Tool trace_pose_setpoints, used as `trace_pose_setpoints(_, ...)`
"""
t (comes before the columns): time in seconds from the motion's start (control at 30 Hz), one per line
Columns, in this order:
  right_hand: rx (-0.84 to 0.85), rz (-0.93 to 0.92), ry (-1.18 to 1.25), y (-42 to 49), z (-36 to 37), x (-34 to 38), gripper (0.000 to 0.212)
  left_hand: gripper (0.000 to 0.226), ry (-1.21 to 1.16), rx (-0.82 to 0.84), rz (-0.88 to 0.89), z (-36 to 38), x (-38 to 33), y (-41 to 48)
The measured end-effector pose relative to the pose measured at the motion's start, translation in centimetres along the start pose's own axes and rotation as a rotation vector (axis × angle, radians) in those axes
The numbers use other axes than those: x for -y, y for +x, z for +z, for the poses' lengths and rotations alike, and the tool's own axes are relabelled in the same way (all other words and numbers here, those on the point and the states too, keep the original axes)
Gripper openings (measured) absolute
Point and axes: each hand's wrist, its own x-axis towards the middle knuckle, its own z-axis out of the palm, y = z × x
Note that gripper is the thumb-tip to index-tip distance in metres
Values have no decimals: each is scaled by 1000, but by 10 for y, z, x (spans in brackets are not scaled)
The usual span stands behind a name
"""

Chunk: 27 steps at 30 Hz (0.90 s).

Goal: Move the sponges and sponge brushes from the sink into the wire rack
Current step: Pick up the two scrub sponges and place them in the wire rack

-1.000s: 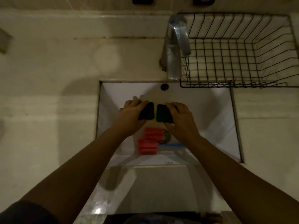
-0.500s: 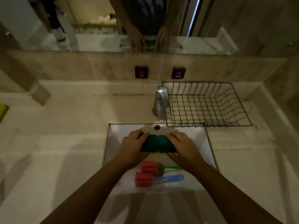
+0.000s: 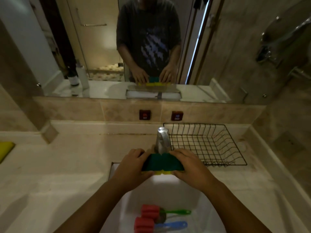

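Two green-and-yellow sponges (image 3: pixel 162 163) are pressed side by side between my left hand (image 3: pixel 133 167) and my right hand (image 3: pixel 190 165), held above the back of the white sink (image 3: pixel 176 187), just in front of the tap. The black wire rack (image 3: pixel 207 143) stands on the counter behind and to the right of my right hand, with nothing in it. Two sponge brushes lie in the sink bottom: one with a red head and green handle (image 3: pixel 161 211), one with a red head and blue handle (image 3: pixel 158 225).
A chrome tap (image 3: pixel 162 140) rises right behind the sponges, at the rack's left edge. A yellow object (image 3: pixel 5 148) lies on the counter at far left. A mirror (image 3: pixel 134 47) with hot and cold buttons below it backs the beige counter (image 3: pixel 67 165).
Both hands have brought the two sponges together and lifted them out of the sink towards the tap. The view has tilted up, so the mirror now shows.
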Motion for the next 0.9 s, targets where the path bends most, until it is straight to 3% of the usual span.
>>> trace_pose_setpoints(0.5,-1,16,64,-6,-10,-6,65,69,-29,-2,36,0,-7,7)
trace_pose_setpoints(0.9,15,88,86,-37,-33,-62,68,69,-104,-4,79,33,-57,39)
